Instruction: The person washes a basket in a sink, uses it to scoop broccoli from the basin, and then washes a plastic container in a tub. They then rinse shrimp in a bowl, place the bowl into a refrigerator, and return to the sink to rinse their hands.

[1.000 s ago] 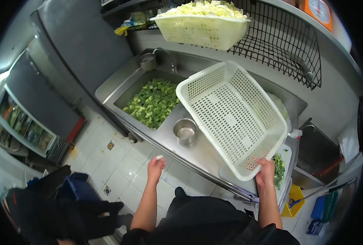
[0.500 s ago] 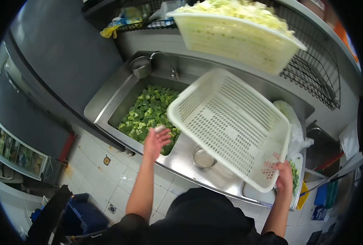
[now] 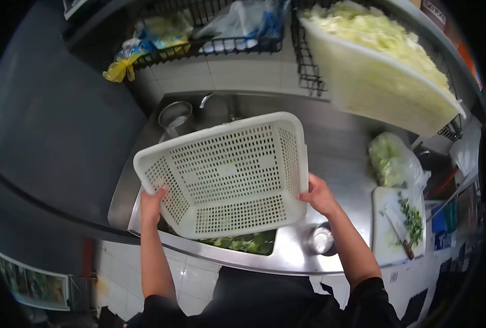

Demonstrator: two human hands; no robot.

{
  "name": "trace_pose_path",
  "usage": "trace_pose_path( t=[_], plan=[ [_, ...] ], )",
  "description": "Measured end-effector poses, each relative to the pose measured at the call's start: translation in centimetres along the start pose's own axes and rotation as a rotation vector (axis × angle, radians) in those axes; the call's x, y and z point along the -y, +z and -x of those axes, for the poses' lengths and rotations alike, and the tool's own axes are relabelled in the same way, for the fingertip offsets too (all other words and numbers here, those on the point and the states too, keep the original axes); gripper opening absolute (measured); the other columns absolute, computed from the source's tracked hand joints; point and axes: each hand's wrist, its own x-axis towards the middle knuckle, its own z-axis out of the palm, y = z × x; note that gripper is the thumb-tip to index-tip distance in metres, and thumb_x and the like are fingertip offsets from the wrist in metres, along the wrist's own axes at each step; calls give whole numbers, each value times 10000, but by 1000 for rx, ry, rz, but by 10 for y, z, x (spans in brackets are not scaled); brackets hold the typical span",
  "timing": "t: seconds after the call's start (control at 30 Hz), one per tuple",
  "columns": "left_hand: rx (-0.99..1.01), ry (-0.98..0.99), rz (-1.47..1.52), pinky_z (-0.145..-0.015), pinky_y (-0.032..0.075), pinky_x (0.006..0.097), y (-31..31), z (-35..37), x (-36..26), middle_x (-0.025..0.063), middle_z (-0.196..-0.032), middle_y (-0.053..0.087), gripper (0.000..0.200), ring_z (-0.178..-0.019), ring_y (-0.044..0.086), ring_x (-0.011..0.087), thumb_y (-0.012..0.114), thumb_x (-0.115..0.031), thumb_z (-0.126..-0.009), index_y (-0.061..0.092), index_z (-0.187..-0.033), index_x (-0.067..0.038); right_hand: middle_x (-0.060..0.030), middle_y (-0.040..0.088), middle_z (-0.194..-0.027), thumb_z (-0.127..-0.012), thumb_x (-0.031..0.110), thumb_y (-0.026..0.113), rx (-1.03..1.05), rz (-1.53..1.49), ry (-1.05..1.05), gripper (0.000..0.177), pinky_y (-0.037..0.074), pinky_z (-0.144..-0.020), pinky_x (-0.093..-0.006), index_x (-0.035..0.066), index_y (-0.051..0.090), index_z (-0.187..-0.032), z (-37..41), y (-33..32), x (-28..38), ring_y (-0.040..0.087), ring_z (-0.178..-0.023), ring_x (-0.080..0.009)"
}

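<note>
A white perforated plastic basket [image 3: 226,169], with nothing in it, is held tilted over the sink. My left hand [image 3: 152,205] grips its left rim, thumb on the inside. On the right side, my right hand [image 3: 318,195] is closed on the rim near the lower corner. Beneath the basket, cut broccoli [image 3: 243,243] fills the sink basin; most of it is hidden by the basket, and only a strip along the front edge shows.
Behind the sink are a faucet [image 3: 213,98] and a metal pot [image 3: 175,117]. A metal bowl [image 3: 323,239] sits on the steel counter. Farther right, a cutting board [image 3: 382,240] bears a knife [image 3: 398,228] and chopped greens [image 3: 412,221]. A basket of shredded cabbage [image 3: 385,82] stands on the upper rack.
The empty basket has moved left from the counter to above the broccoli and turned. My left hand, open before, has taken hold of its left rim. The view has shifted too.
</note>
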Motion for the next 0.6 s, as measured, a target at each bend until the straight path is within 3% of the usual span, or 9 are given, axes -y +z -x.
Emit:
trace_pose_path(
  t=[0.13, 0.2, 0.3, 0.4, 0.47, 0.5, 0.57, 0.6],
  plan=[
    [89, -30, -86, -751, 483, 314, -20, -43, 10, 114, -983, 651, 266, -855, 615, 176, 616, -49, -811, 603, -1063, 35, -77, 585, -1113, -711, -43, 638, -196, 61, -15, 523, 429, -915, -315, 20, 490, -1208, -11, 45, -12, 546, -1052, -181],
    [127, 34, -161, -750, 475, 302, -25, -60, 6, 111, -977, 653, 259, -856, 609, 163, 621, -70, -819, 607, -1055, 35, -85, 588, -1092, -765, 25, 635, -151, -82, 271, 497, 437, -902, -321, 16, 463, -1232, -17, 55, -32, 549, -1041, -197],
    [143, 154, -279, -748, 456, 275, -14, -86, -5, 96, -958, 660, 250, -840, 594, 138, 636, -108, -832, 617, -1037, 34, -99, 586, -1112, -800, 96, 639, -318, -27, 383, 490, 453, -867, -326, 13, 448, -1245, -24, 65, -52, 564, -1009, -219],
    [169, 292, -95, -760, 457, 277, -7, -120, 11, 77, -929, 661, 226, -830, 597, 144, 628, -89, -826, 620, -1019, 29, -103, 622, -1071, -813, 94, 613, -489, 200, 131, 336, 463, -829, -325, -11, 549, -1126, -41, 60, -72, 588, -959, -217],
    [169, 595, -131, -762, 463, 285, -3, -156, 51, 62, -906, 660, 181, -817, 601, 141, 590, -77, -837, 623, -990, 16, -100, 651, -1009, -813, 76, 594, -548, 442, -72, 239, 449, -845, -308, -21, 617, -1029, -53, 56, -69, 588, -954, -182],
    [204, 552, -408, -768, 476, 298, 0, -156, 47, 53, -889, 657, 173, -823, 604, 143, 538, -107, -857, 625, -973, -12, -100, 651, -1009, -813, 76, 594, -552, 441, -67, 239, 449, -845, -308, -21, 617, -1029, -55, 53, -75, 588, -954, -182],
    [263, -13, 212, -783, 485, 311, 10, -186, 102, 59, -968, 644, 205, -873, 601, 156, 513, -134, -884, 600, -1047, -45, -99, 628, -1083, -812, 87, 605, -479, 493, -279, 333, 429, -881, -288, -18, 580, -1127, -72, 45, -85, 559, -1008, -157],
    [254, -10, 213, -783, 485, 311, 15, -195, 118, 59, -968, 644, 205, -873, 601, 156, 513, -134, -884, 600, -1047, -45, -96, 587, -1168, -847, 96, 583, -476, 299, -343, 386, 403, -922, -272, -20, 529, -1211, -81, 51, -85, 521, -1065, -136]
  ],
)
